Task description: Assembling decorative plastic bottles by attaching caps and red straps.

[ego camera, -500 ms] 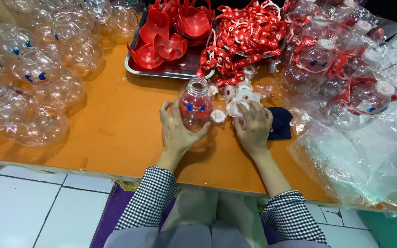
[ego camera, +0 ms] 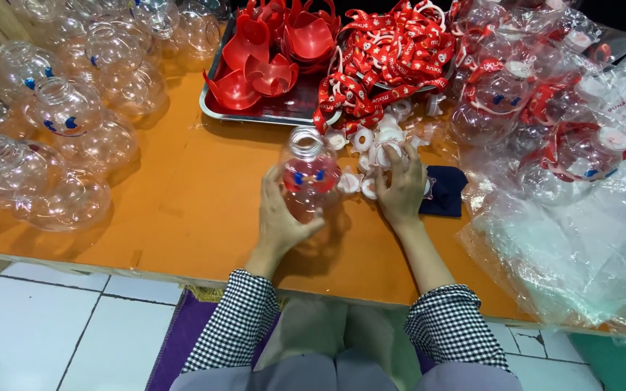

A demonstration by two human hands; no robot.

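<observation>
The orange table (ego camera: 182, 195) carries everything, and I place the rest from the clear round bottle (ego camera: 309, 176) I am holding near its middle. To the right of the bottle, a big heap of clear plastic bags (ego camera: 581, 239) spills over the table edge, with finished bottles wearing red straps packed inside. To the left of the bottle lies a crowd of empty clear bottles (ego camera: 59, 123), bare and uncapped. Beyond the bottle, at the far side, sits a metal tray (ego camera: 255, 112) holding red plastic shells (ego camera: 269, 51), and a tangle of red printed straps (ego camera: 389, 54) lies across its right part. Just right of the bottle is a small pile of white caps (ego camera: 371, 141), with a dark blue cloth (ego camera: 445, 192) past them.

The bottle stands upright on the table, its long axis vertical, its open mouth pointing up and a little away from me; its painted face with blue eyes and a red patch looks toward me. My left hand (ego camera: 280, 217) is wrapped around its lower left side, thumb across the front, gripping it. My right hand (ego camera: 400, 185) lies palm down on the white caps, fingers spread over them; I cannot tell whether it has closed on one.
</observation>
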